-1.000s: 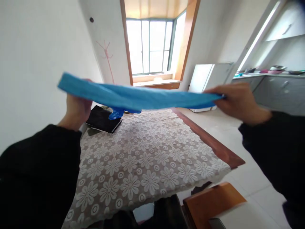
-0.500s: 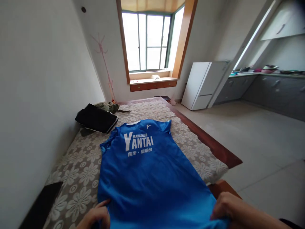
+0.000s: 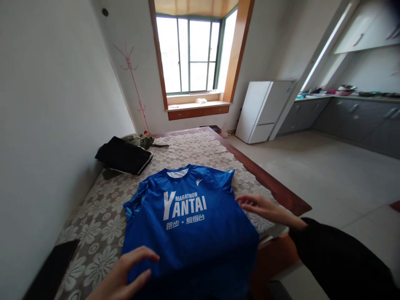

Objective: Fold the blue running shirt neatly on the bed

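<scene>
A blue short-sleeved T-shirt [image 3: 187, 241] with white "Marathon Yantai" lettering lies spread face up on the bed, its collar pointing away from me. My left hand [image 3: 128, 266] is over its lower left side, thumb and fingers apart, holding nothing. Beside the shirt's right edge, just below the sleeve, is my right hand [image 3: 254, 205], its fingers loosely stretched and nothing in them. Whether its fingertips touch the fabric, I cannot tell. The lower end of the shirt falls in shadow at the bottom of the view.
A flower-patterned cover [image 3: 106, 233] lies on the wooden-edged bed. Folded black clothing [image 3: 123, 155] rests by the left wall, near an olive-green cloth item [image 3: 140, 141]. A dark flat object [image 3: 53, 271] lies at the lower left. A white fridge [image 3: 261, 110] and pink coat stand [image 3: 136, 83] stand farther back.
Both hands have let go of the shirt's lower edge. My right hand has moved forward to the shirt's upper right side. The shirt has come closer to me.
</scene>
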A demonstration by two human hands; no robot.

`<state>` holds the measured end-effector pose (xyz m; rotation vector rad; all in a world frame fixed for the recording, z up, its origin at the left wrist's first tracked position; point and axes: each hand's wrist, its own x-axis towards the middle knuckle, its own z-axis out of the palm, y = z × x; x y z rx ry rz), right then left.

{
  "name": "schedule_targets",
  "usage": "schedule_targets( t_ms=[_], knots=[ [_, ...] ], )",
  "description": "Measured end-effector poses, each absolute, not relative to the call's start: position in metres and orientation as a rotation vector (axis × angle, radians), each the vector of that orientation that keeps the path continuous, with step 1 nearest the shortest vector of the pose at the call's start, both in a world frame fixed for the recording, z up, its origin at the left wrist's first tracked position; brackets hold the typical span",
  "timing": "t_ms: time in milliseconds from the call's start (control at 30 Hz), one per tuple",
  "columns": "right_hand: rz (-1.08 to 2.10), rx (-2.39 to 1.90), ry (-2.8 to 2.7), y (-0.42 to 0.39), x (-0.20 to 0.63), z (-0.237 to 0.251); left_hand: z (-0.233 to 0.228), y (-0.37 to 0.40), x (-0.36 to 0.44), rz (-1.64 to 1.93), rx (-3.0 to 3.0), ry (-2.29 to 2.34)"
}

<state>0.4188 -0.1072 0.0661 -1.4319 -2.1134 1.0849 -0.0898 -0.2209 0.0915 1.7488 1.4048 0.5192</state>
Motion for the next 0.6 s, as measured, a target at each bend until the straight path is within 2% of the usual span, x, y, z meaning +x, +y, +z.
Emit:
schedule_targets(
  t_ms=[133, 200, 400, 600],
  knots=[
    [0.623, -1.753, -1.864, -0.01, 0.418, 0.035, 0.091, -0.144, -0.053, 0.409, 2.078, 1.295],
    [0.553, -1.817, -1.806, 0.018, 0.42, 0.022, 0.079, -0.111, -0.041, 0.278, 2.168, 1.345],
    [0.614, -1.68, -1.841, 0.042, 0.429, 0.009, 0.037, -0.05, -0.061, 0.106, 2.253, 1.724],
    [0.621, -1.522, -1.778, 0.033, 0.442, 0.006, 0.028, -0.046, -0.11, 0.099, 2.108, 2.151]
  ],
)
